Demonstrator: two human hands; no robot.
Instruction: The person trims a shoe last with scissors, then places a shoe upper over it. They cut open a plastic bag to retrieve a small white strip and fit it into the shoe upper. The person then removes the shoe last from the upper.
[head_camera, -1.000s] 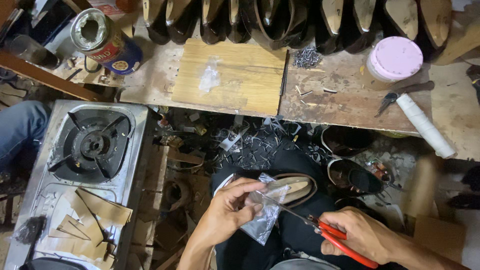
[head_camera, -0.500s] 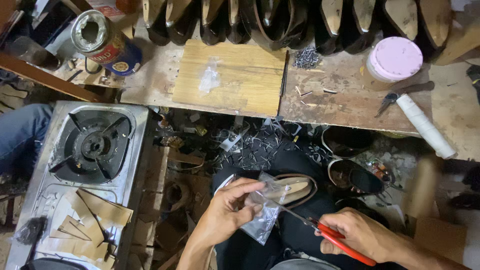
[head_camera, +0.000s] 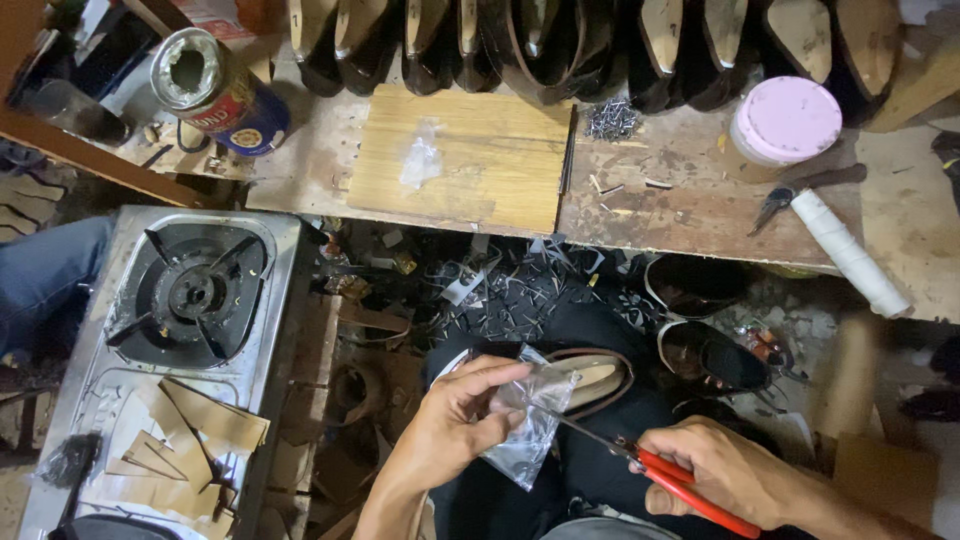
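Left hand: fingers pinched on 1 crumpled clear plastic bag, held over the lap beside a black shoe with tan insole. Right hand: closed around red-handled metal pliers, tips touching the bag. Worn wooden workbench lies beyond.

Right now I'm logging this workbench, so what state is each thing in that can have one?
Left hand: pinching a clear plastic bag, crumpled.
Right hand: gripping red-handled pliers, tips at the bag.
Shoe: on the lap, opening up.
Gas stove: no flame visible.
Tin can: open, lying on its side.
Pink-lidded tub: closed.
White roll: lying flat.
Nails: loose pile.
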